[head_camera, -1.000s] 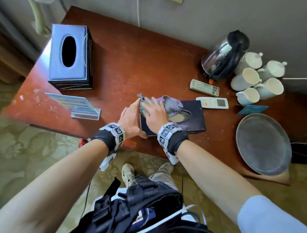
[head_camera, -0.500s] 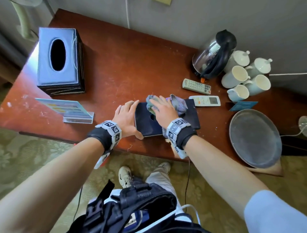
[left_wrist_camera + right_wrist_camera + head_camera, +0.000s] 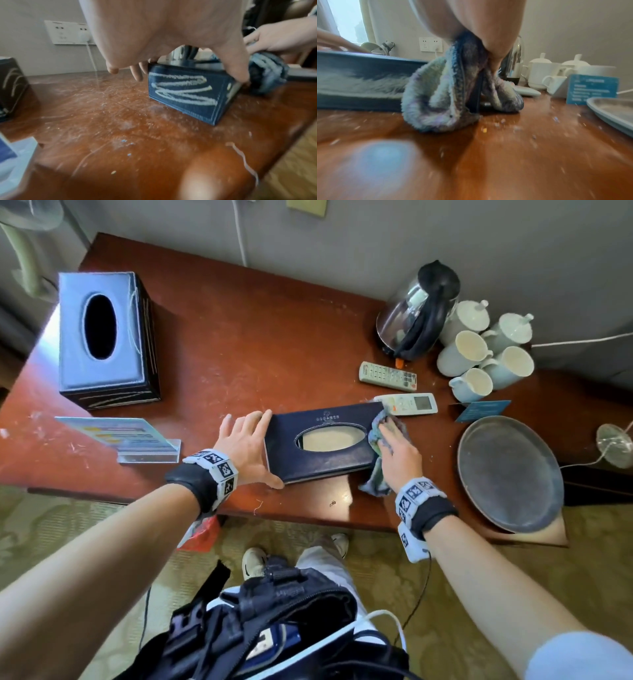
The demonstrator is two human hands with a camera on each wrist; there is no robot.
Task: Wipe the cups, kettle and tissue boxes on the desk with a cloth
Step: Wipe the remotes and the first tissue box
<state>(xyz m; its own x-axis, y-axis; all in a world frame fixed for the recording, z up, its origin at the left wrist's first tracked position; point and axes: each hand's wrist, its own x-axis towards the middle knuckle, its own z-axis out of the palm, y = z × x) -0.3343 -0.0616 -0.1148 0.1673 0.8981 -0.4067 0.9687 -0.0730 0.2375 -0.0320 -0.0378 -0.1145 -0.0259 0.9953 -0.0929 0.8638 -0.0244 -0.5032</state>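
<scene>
A flat dark tissue box [image 3: 325, 460] lies near the desk's front edge. My left hand [image 3: 255, 445] grips its left end, thumb on the front corner and fingers across the far side; in the left wrist view this hand [image 3: 188, 77] spans the chalk-scribbled end of the box [image 3: 181, 93]. My right hand [image 3: 392, 441] holds a bunched blue-purple cloth [image 3: 376, 433] against the box's right end. The cloth [image 3: 440, 94] hangs down to the desk beside the box [image 3: 359, 75]. A tall tissue box [image 3: 99, 337] stands far left. The kettle [image 3: 418, 309] and several white cups [image 3: 479, 354] stand back right.
Two remotes [image 3: 388, 375] lie behind the flat box, one [image 3: 411, 404] touching the cloth's far edge. A grey round tray [image 3: 510, 474] sits at the right by a blue card [image 3: 483, 409]. An acrylic sign holder [image 3: 130, 436] stands front left. Crumbs and dust cover the desk [image 3: 260, 344].
My right hand has swept the cloth from the left part of the flat box's top to its right end, uncovering the oval opening. My left hand stays at the box's left end.
</scene>
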